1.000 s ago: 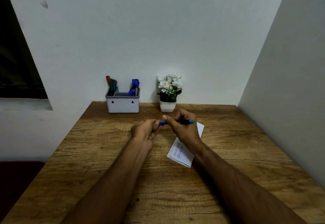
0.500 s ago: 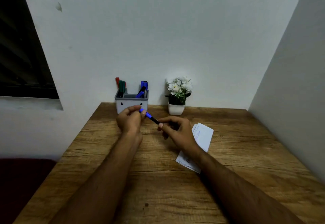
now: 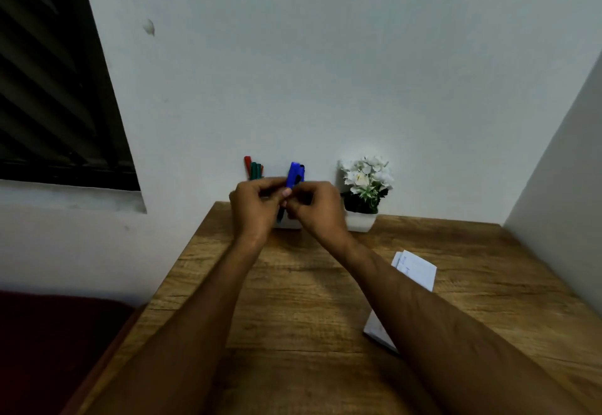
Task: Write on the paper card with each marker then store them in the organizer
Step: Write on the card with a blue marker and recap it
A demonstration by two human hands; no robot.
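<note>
- Head view: I hold both hands raised together at the far edge of the tabletop (image 3: 293,300), right in front of the organizer (image 3: 288,223).
- My left hand (image 3: 257,206) has its fingers curled round a marker (image 3: 294,175); the blue cap end sticks up above my knuckles and a dark bit of barrel shows below, between the two hands.
- My right hand (image 3: 317,207) is curled in against the left; it seems to pinch the same marker, but I cannot tell for sure.
- I judge the step to be storing: the writing with this marker looks done and it is going into the organizer.
- The next move calls for tipping it upright over the right compartment, beside the other blue ones, and letting go without knocking them.
- The card (image 3: 415,269) lies well apart on the right of the tabletop, with faint blue writing at its top corner.
- My right forearm cuts across the card, so its middle is hidden.
- The organizer is nearly all covered by my hands; only a pale strip of its base and the red and green markers (image 3: 254,168) on the left show.
- Whether the cap is fully seated I cannot make out.
- A potted plant (image 3: 365,193) stands just beside the organizer.
</note>
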